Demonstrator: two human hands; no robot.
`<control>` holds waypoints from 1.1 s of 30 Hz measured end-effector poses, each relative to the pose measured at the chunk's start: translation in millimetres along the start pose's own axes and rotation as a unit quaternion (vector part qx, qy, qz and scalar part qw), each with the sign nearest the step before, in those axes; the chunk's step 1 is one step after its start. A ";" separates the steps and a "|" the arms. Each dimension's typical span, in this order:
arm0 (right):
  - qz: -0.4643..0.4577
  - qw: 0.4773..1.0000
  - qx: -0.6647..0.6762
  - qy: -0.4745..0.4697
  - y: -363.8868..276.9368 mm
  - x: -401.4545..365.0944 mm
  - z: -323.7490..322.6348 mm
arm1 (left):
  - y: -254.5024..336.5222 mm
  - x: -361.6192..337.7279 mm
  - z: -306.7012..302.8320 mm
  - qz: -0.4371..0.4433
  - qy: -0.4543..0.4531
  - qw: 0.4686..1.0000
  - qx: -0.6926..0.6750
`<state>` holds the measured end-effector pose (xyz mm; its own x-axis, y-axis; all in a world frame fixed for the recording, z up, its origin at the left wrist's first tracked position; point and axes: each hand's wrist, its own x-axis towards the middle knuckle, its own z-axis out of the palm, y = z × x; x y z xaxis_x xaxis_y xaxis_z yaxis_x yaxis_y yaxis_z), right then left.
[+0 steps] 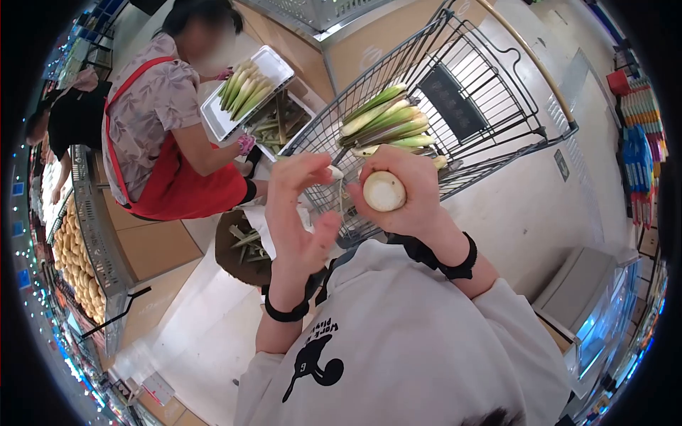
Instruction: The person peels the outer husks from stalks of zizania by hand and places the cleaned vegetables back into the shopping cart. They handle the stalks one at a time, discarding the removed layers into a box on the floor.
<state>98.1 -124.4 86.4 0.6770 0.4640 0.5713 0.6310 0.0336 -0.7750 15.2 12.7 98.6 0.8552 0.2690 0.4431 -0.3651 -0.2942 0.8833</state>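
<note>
My right hand [415, 186] is wrapped round a water bamboo shoot [384, 191], whose pale round cut end faces up at me. To its left, my left hand [297, 206] is held up with fingers curved and thumb apart, nothing clearly gripped in it. A small whitish piece shows right by its fingertips. Beyond both hands, several water bamboo shoots [387, 124] with green and white stalks lie in a wire shopping cart [497, 71].
At the left, a person in a red apron [185, 188] holds a white tray [270, 60] of shoots over another container of trimmings. A round bin [231, 259] with leafy scraps stands below my left hand. Potatoes [74, 263] fill a display at far left.
</note>
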 end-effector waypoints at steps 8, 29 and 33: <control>0.030 0.998 0.058 -0.020 19.2 16.2 -4.8 | -1.8 20.3 14.3 0.161 -0.037 0.968 0.190; 0.171 0.966 0.033 -0.188 54.1 45.4 -22.2 | -28.4 77.2 11.6 0.091 -0.184 0.958 0.201; 0.176 0.969 0.095 -0.146 50.7 47.9 -34.4 | -25.7 70.3 26.3 -0.024 -0.089 0.996 0.007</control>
<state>175.5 -131.0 83.8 0.6844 0.7056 0.1838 0.2812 -0.0228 -0.9594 94.3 15.0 103.0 0.9240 0.1158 0.3644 -0.3176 -0.2981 0.9001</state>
